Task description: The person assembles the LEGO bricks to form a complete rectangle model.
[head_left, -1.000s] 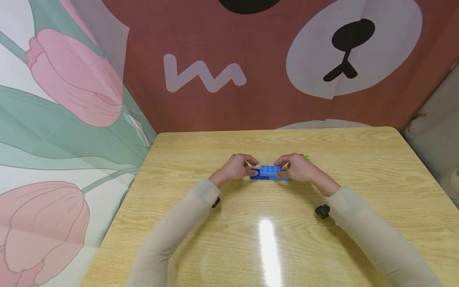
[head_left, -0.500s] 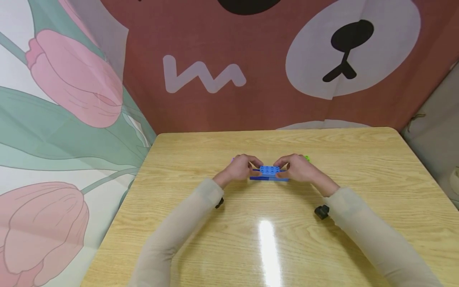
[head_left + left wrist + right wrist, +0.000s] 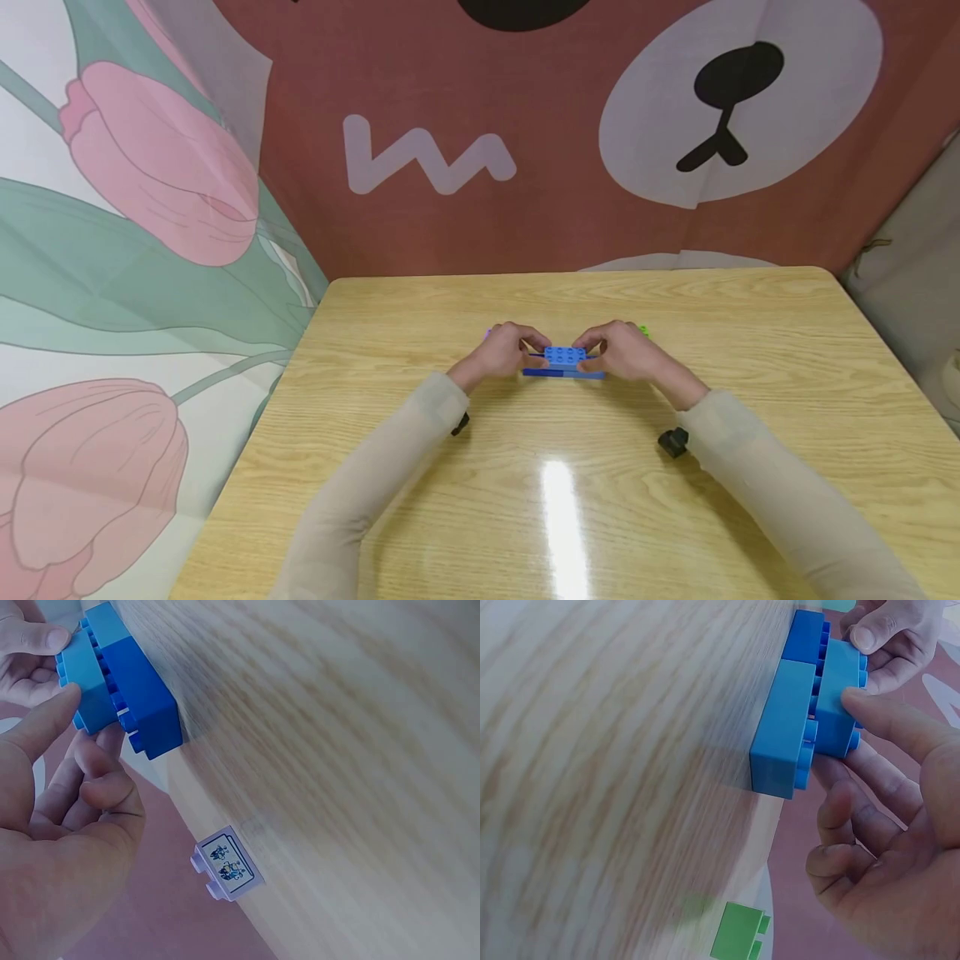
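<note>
A light blue brick (image 3: 565, 357) is pinched at its two ends, the left hand (image 3: 504, 350) at one and the right hand (image 3: 622, 352) at the other. Under it, a dark blue brick (image 3: 142, 697) and another light blue brick (image 3: 784, 727) stand end to end on the table. In the right wrist view the held brick (image 3: 838, 697) spans the joint between them, close over their studs; whether it is fully seated I cannot tell. Thumbs press its near side, with fingers behind it.
A lilac brick with a printed picture (image 3: 228, 864) lies beyond the left hand. Past the right hand is a green brick (image 3: 739, 931). The wooden table (image 3: 480, 500) meets a patterned cloth (image 3: 450, 225) at its far edge.
The left hand has moved slightly right and now grips the left end of the upper brick, uncovering a bit of the lilac brick. The right hand has stayed nearly still.
</note>
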The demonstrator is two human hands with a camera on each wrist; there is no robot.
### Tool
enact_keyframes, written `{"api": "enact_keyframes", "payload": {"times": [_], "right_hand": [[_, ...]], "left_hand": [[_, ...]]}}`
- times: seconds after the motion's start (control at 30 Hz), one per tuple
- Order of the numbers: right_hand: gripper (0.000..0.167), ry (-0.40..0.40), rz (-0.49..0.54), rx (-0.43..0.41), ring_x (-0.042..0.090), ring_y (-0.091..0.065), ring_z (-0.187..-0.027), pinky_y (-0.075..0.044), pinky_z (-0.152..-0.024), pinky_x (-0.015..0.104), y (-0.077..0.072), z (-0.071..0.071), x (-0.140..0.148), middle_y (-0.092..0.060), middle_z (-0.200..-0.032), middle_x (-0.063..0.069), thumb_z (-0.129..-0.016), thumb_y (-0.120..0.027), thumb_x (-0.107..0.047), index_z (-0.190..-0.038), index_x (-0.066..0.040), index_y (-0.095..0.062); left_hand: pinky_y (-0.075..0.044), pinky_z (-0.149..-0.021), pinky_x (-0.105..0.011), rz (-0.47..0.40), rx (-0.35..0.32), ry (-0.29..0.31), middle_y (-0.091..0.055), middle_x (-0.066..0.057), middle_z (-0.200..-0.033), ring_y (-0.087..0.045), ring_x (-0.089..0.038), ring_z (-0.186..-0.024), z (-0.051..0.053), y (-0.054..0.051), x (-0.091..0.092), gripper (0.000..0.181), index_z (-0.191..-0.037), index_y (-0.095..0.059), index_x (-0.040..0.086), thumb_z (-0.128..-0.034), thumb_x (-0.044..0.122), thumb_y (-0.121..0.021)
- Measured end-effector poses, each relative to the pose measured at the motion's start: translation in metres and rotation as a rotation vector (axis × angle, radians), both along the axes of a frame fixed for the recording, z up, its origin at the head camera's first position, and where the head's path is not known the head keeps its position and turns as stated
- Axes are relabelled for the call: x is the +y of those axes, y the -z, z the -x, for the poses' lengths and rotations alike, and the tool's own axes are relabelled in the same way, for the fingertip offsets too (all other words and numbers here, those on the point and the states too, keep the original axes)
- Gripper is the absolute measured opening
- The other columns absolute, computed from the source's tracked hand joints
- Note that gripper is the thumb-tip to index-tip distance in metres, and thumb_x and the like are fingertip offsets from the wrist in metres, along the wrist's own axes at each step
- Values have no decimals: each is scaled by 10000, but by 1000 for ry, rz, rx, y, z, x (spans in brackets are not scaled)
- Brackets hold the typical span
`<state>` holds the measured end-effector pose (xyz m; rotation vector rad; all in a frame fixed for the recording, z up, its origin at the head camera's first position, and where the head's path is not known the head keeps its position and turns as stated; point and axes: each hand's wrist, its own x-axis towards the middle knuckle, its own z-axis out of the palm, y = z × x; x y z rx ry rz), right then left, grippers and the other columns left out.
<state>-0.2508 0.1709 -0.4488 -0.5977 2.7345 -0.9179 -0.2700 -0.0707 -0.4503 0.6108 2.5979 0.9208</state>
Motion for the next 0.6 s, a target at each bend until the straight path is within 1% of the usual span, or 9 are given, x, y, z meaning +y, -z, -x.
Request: {"api": "enact_keyframes", "payload": {"times": [0.27, 0.47, 0.6], "right_hand": [[331, 12, -16, 5, 268, -693, -982, -557, -806, 430, 0, 0, -3, -754, -1106, 80, -840, -816, -263, -1126, -116, -742], [343, 16, -25, 3, 232, -675, -952, -533, -755, 389, 0, 0, -3, -759, -1102, 65, -846, -808, -286, -1146, -131, -750], [333, 21, -24, 0, 246, -674, -980, -540, -781, 409, 1, 1, -3, -760, -1097, 56, -849, -807, -297, -1137, -139, -750]], "left_hand": [[-537, -748, -233, 2, -13, -28, -735, 39, -1102, -652, -109, -905, -1, 0, 1, 291, -1164, -728, 195, -883, 247, -780], [-539, -755, -230, 31, -10, -29, -738, 54, -1120, -655, -102, -920, 0, 0, 2, 294, -1176, -731, 210, -889, 258, -773], [-543, -754, -232, 33, -20, -36, -735, 54, -1115, -649, -112, -932, 0, -1, 2, 287, -1172, -732, 207, -891, 249, -771]]}}
